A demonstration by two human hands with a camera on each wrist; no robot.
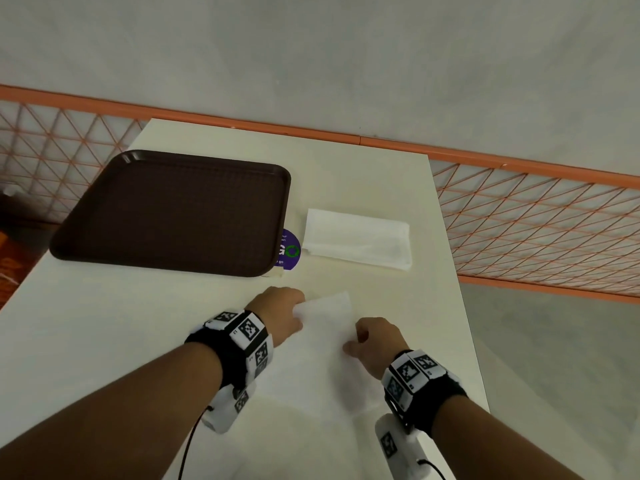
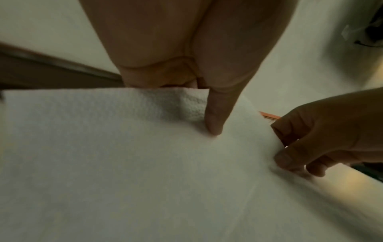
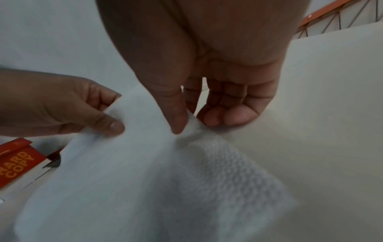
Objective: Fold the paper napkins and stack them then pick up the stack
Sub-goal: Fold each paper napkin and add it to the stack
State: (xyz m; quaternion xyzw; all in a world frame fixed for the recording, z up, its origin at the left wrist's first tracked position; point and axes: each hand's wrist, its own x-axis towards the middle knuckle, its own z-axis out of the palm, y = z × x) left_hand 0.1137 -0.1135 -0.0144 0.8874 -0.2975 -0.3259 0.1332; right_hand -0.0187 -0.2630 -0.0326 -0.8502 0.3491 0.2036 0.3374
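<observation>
An unfolded white paper napkin [image 1: 325, 334] lies near the table's front edge, its far edge lifted. My left hand [image 1: 298, 315] pinches the far left corner, with the thumb [image 2: 214, 119] on top of the napkin [image 2: 124, 155] and the fingers hidden beneath. My right hand [image 1: 351, 342] pinches the right edge between thumb [image 3: 178, 117] and forefinger; its other fingers are curled toward the table. A folded napkin [image 1: 358, 239] lies flat farther back, right of the tray.
A dark brown tray [image 1: 173, 209] sits at the back left of the cream table [image 1: 104, 323], partly covering a purple round sticker [image 1: 290, 249]. An orange railing [image 1: 519, 220] borders the far side. An orange "HARD COPY" box [image 3: 16, 162] shows below the table's left side.
</observation>
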